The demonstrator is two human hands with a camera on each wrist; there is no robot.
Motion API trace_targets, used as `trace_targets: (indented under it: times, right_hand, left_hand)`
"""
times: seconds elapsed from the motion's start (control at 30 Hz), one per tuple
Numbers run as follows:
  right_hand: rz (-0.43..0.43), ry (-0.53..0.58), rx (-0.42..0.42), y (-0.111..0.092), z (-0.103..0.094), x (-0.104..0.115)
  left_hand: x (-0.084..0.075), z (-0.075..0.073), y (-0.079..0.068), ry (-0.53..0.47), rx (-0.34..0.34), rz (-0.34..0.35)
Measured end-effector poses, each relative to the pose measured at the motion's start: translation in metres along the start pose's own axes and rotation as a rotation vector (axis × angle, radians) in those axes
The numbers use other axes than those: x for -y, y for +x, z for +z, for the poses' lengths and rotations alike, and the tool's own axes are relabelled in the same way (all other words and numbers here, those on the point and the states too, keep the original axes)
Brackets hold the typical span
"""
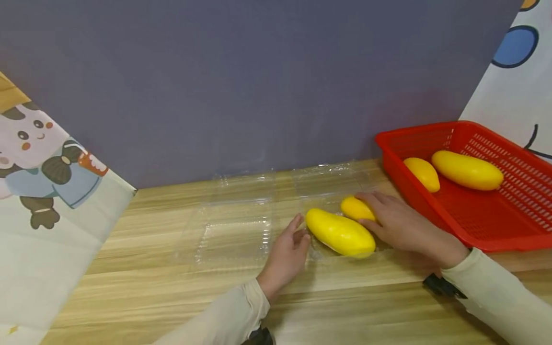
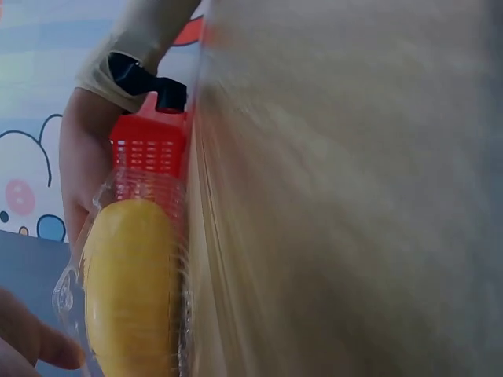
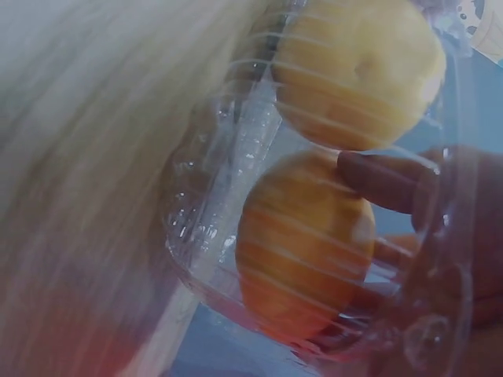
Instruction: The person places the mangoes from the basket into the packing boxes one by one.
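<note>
A long yellow fruit (image 1: 340, 234) lies in a clear plastic box (image 2: 66, 294) on the table. Behind it, at the right, is a smaller yellow mango (image 1: 355, 208), also within the box. My right hand (image 1: 394, 223) grips this mango from its right side; in the right wrist view its fingers reach around the mango (image 3: 302, 247), seen through the ribbed plastic wall. Close to the left end of the long fruit is my left hand (image 1: 288, 254), fingers loosely bent and holding nothing. Whether it touches the box edge I cannot tell.
At the right stands a red basket (image 1: 448, 218) holding a mango (image 1: 422, 175) and another long yellow fruit (image 1: 467, 170). More clear plastic packaging (image 1: 235, 239) lies at the left on the wooden table (image 1: 142, 268). A dark grey panel (image 1: 258, 86) closes off the back.
</note>
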State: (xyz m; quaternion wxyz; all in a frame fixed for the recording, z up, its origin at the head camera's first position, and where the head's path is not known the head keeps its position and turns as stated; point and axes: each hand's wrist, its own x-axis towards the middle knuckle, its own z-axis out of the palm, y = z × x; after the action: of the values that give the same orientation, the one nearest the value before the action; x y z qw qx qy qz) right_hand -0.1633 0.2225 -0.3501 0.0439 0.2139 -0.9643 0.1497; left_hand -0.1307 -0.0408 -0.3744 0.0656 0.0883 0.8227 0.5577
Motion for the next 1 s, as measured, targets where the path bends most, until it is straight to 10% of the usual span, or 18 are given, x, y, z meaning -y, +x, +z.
trace_targets:
  times: [1.0]
  right_hand:
    - [-0.080,0.003,0.083,-0.012,-0.003,0.001]
  left_hand:
    - [0.002,0.006,-0.002,-0.015,0.003,0.005]
